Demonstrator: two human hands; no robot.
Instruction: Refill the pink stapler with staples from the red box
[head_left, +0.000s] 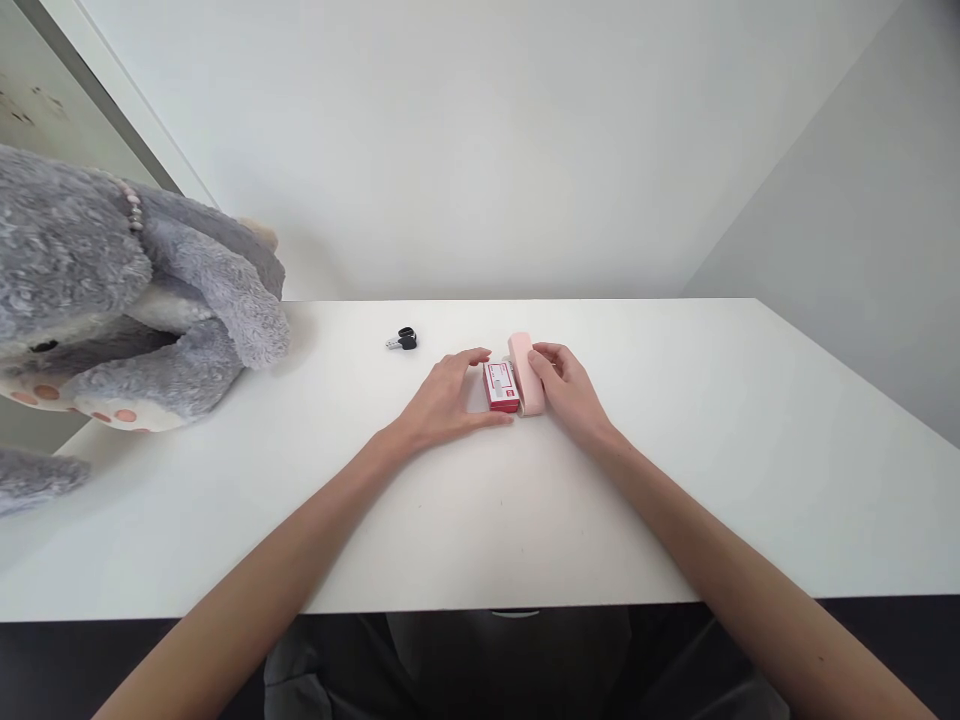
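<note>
A small red and white box lies on the white table, label side up. My left hand is curved around its left side, thumb by the near edge and fingers by the far edge, with a gap at the palm. Right beside the box is a pink stapler, long and narrow, its length pointing away from me. My right hand grips it from the right, thumb on top and fingers behind its far side. Whether my left fingertips touch the box is hard to see.
Small scissors with black handles lie farther back, left of my left hand. A large grey plush toy leans over the table's left end. Behind the white table rises a white wall.
</note>
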